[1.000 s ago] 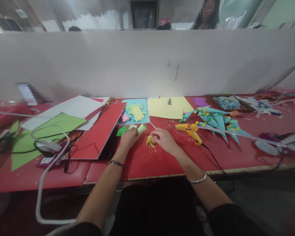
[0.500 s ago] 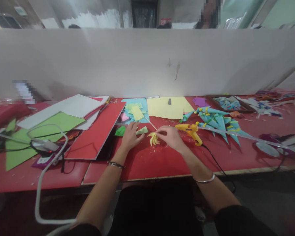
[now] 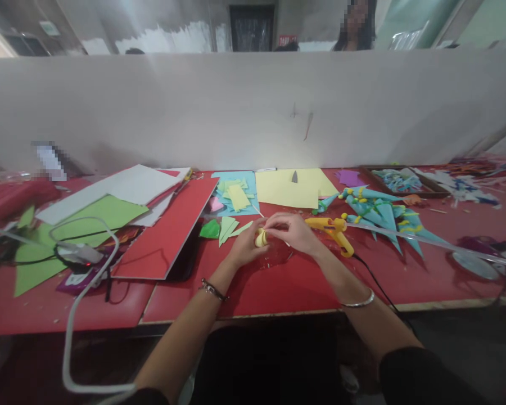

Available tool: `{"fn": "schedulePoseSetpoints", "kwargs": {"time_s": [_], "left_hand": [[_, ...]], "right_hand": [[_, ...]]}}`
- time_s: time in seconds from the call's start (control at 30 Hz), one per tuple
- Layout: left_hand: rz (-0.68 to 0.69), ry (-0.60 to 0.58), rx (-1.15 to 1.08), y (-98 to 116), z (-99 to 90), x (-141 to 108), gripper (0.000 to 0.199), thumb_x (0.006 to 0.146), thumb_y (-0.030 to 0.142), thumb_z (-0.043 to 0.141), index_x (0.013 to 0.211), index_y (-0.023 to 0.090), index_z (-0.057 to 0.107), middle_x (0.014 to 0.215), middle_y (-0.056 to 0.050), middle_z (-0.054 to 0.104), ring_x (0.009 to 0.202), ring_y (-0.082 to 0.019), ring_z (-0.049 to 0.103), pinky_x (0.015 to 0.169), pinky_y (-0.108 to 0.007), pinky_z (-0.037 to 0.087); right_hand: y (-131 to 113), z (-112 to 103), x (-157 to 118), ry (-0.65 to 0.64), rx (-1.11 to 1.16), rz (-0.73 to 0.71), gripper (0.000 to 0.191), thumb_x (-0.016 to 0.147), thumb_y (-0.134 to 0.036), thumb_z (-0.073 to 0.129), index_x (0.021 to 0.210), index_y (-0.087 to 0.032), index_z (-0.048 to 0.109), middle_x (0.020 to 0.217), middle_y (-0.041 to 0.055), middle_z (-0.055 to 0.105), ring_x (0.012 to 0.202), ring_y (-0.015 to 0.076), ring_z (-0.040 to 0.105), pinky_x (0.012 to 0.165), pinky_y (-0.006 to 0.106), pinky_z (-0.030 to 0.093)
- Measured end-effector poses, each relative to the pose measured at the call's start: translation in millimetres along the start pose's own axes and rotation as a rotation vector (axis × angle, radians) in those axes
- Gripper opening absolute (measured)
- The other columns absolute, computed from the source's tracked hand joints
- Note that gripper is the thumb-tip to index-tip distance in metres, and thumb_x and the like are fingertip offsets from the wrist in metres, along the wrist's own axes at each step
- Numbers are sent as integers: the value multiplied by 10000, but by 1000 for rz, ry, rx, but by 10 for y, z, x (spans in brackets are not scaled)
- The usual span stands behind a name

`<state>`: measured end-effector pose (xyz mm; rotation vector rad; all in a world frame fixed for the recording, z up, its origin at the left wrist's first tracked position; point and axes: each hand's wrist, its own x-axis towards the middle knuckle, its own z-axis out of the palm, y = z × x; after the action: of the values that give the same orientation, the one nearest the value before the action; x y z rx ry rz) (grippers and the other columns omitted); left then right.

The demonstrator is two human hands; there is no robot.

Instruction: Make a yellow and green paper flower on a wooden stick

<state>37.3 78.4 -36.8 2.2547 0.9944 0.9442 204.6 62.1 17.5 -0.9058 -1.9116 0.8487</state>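
Note:
Between my two hands is a yellow curled paper piece [image 3: 261, 238], its strips bunched together. My left hand [image 3: 247, 245] wraps round it from the left, fingers partly hidden behind it. The fingertips of my right hand [image 3: 293, 232] pinch its upper right side. A thin pale stick [image 3: 258, 211] sticks out behind the paper; whether it is joined to it I cannot tell. Just left of my left hand lie light green paper pieces [image 3: 227, 229] and a bright green crumpled piece [image 3: 209, 229]. A yellow glue gun [image 3: 332, 229] rests right of my right hand.
Blue paper cones [image 3: 377, 211] with yellow trim lie at right, before a brown tray [image 3: 430, 188]. Yellow sheets [image 3: 282, 191] are at the back. A red board [image 3: 164, 236] and green paper [image 3: 84, 230] cover the left. A white bent arm [image 3: 69, 337] rises in front.
My left hand has moved right, away from the light green paper, and closed round the yellow paper piece. The yellow strips, fanned out before, are now gathered. My right hand keeps its pinch.

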Motion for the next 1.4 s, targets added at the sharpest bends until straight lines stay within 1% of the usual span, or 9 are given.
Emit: {"fn": "schedulePoseSetpoints", "kwargs": {"time_s": [0.13, 0.23, 0.53, 0.7, 0.8, 0.9, 1.07, 1.2, 1.4], "left_hand": [[-32, 2, 52, 8, -16, 17, 287, 669, 190, 532, 953, 160, 508, 835, -20, 609, 719, -143, 545, 634, -235, 398], [-37, -20, 56, 24, -24, 23, 151, 678, 210, 518, 818, 155, 532, 695, 7, 574, 617, -119, 503, 559, -214, 358], [-23, -24, 34, 33, -46, 48, 197, 686, 331, 562, 718, 143, 513, 650, 11, 524, 602, -112, 460, 549, -212, 342], [28, 62, 52, 39, -84, 46, 179, 708, 313, 547, 748, 154, 476, 727, -8, 539, 642, -119, 482, 593, -225, 369], [-6, 101, 72, 37, -79, 29, 176, 704, 300, 553, 751, 165, 451, 699, 1, 548, 612, -118, 493, 572, -222, 369], [-62, 126, 82, 28, -53, 8, 175, 696, 274, 559, 776, 172, 442, 689, 7, 567, 592, -119, 515, 545, -214, 373], [-101, 78, 93, 37, -30, -5, 242, 658, 221, 574, 857, 170, 444, 743, -7, 603, 656, -144, 566, 577, -229, 412], [-25, 81, 32, 58, -34, 12, 279, 682, 186, 551, 939, 161, 443, 848, -37, 613, 750, -147, 582, 654, -241, 437], [56, 92, 30, 29, -59, 20, 302, 730, 152, 509, 1026, 146, 448, 968, -77, 601, 858, -150, 572, 742, -256, 438]], "right_hand": [[10, 39, 3, -18, 26, -37, 108, 752, -207, 545, 779, -169, 642, 835, 37, 609, 782, 133, 579, 710, 265, 470], [13, 79, -18, -13, -6, -68, 93, 753, -209, 552, 761, -176, 638, 820, 28, 601, 767, 126, 571, 704, 255, 462], [92, 117, -66, 38, -59, -154, 98, 779, -186, 510, 804, -182, 605, 808, 30, 570, 757, 127, 548, 699, 267, 462], [135, 189, -95, 95, -10, -152, 415, 745, -247, 573, 1143, -234, 456, 930, 43, 532, 822, 145, 539, 726, 294, 483], [145, 233, -101, 86, -79, -162, 550, 711, -294, 624, 1205, -243, 389, 1011, 61, 522, 921, 176, 516, 800, 337, 457], [169, 271, -96, 53, -159, -188, 498, 715, -298, 623, 1167, -230, 424, 1037, 74, 510, 959, 192, 494, 837, 361, 428], [211, 291, -90, 104, -207, -206, 328, 765, -248, 561, 1082, -215, 486, 925, 53, 520, 832, 158, 505, 752, 305, 441], [203, 259, -88, 133, -237, -246, 245, 776, -210, 528, 1021, -208, 520, 869, 43, 519, 801, 149, 498, 732, 288, 436], [219, 238, -92, 105, -234, -247, 303, 766, -134, 490, 1053, -222, 532, 933, 49, 490, 843, 145, 505, 741, 281, 445]]}}
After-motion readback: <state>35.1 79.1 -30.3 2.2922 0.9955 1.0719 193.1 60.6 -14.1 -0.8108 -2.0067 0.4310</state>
